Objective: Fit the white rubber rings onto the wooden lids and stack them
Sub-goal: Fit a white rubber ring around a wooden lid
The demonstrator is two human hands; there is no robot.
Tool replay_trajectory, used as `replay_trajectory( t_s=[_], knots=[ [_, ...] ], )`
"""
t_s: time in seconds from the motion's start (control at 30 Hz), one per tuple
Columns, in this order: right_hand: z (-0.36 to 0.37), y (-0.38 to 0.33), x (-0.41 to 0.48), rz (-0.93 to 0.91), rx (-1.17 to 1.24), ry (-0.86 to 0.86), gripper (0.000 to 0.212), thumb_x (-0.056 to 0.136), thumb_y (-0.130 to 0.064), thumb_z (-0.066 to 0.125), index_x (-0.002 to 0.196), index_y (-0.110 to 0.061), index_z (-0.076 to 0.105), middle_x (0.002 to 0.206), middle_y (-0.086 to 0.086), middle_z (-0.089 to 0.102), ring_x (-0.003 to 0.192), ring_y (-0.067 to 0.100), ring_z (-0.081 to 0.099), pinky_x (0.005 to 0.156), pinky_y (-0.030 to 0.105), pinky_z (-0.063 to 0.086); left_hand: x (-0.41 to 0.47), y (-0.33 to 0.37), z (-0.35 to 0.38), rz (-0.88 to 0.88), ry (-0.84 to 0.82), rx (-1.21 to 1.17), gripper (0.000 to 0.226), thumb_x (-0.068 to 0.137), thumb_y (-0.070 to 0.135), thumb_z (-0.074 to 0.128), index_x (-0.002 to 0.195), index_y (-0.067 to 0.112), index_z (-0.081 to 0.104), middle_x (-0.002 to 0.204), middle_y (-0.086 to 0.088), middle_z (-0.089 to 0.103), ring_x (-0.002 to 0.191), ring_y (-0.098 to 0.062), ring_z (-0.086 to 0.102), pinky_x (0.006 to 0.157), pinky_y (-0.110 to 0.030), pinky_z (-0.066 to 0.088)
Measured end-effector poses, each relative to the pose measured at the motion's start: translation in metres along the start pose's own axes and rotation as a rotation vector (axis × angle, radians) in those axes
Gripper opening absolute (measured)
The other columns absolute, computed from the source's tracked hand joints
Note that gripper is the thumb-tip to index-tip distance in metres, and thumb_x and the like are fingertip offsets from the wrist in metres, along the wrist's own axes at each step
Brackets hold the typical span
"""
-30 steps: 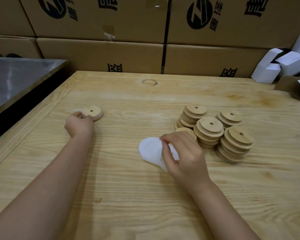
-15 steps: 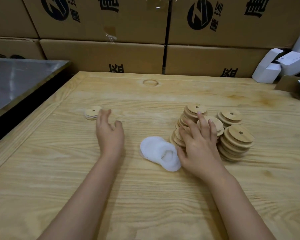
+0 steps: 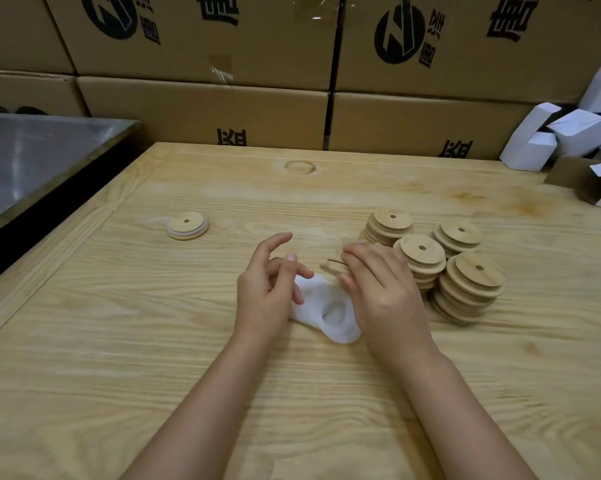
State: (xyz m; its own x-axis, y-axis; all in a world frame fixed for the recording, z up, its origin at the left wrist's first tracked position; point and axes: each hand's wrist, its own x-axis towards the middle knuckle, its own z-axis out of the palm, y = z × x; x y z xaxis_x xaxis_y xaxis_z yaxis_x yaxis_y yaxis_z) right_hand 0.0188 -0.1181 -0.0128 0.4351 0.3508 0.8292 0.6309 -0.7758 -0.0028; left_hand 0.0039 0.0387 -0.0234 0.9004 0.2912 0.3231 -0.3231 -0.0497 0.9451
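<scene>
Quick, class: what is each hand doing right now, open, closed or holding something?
Left hand: open, fingers loose over the white rubber rings.
Right hand: holds a wooden lid.

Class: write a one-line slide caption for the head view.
Left hand hovers over the white rubber rings while the right hand grips a wooden lid beside the lid stacks.

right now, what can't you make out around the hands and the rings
All in the head view:
the lid in the right hand: only a thin edge shows past the fingers; ring fitted or not is hidden
the white rubber rings: washed-out white and partly under both hands; no count possible
the left hand: its own fingers hide whether it pinches a ring
the white cartons: cut by the right edge
</scene>
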Motion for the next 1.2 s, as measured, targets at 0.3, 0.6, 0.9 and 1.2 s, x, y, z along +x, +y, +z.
replay_trajectory(
  t_s=[0.3, 0.6, 0.9, 1.2],
  knots=[
    [-0.004, -0.024, 0.004, -0.064, 0.188, 0.031, 0.041, 0.102, -0.023, 0.04, 0.097, 0.004, 0.07, 0.102, 0.015, 0.069, 0.095, 0.031, 0.065, 0.086, 0.039, 0.05, 0.002, 0.009, 0.002, -0.259, -0.102, -0.331, 0.016, 0.09, 0.018, 0.055, 0.101, 0.015, 0.067, 0.08, -0.008, 0.062, 0.064, -0.014, 0.063, 0.049, -0.025, 0.052],
    [-0.011, -0.005, 0.002, 0.225, 0.355, -0.151, 0.019, 0.079, -0.001, 0.063, 0.098, -0.004, 0.065, 0.096, 0.004, 0.063, 0.09, 0.017, 0.054, 0.083, 0.027, 0.043, 0.008, 0.004, -0.005, -0.21, -0.043, -0.302, 0.033, 0.085, -0.007, 0.059, 0.108, 0.016, 0.059, 0.102, -0.016, 0.063, 0.091, -0.02, 0.065, 0.07, -0.04, 0.059],
    [-0.005, -0.002, -0.005, 0.13, 0.034, -0.543, 0.022, 0.073, -0.019, 0.071, 0.095, -0.018, 0.069, 0.09, -0.004, 0.063, 0.086, 0.025, 0.051, 0.073, 0.03, 0.02, 0.008, 0.003, -0.008, -0.113, -0.049, -0.223, 0.035, 0.087, -0.008, 0.057, 0.108, 0.02, 0.059, 0.11, -0.018, 0.057, 0.081, -0.007, 0.068, 0.065, -0.032, 0.059],
    [-0.007, -0.005, 0.0, 0.215, 0.218, -0.412, 0.01, 0.078, -0.012, 0.069, 0.079, -0.018, 0.062, 0.078, -0.017, 0.055, 0.08, 0.018, 0.052, 0.075, 0.028, 0.024, 0.007, 0.003, -0.006, -0.028, -0.092, -0.174, 0.032, 0.085, -0.014, 0.055, 0.091, 0.016, 0.062, 0.092, 0.008, 0.063, 0.082, -0.001, 0.064, 0.062, -0.033, 0.059]
  ],
)
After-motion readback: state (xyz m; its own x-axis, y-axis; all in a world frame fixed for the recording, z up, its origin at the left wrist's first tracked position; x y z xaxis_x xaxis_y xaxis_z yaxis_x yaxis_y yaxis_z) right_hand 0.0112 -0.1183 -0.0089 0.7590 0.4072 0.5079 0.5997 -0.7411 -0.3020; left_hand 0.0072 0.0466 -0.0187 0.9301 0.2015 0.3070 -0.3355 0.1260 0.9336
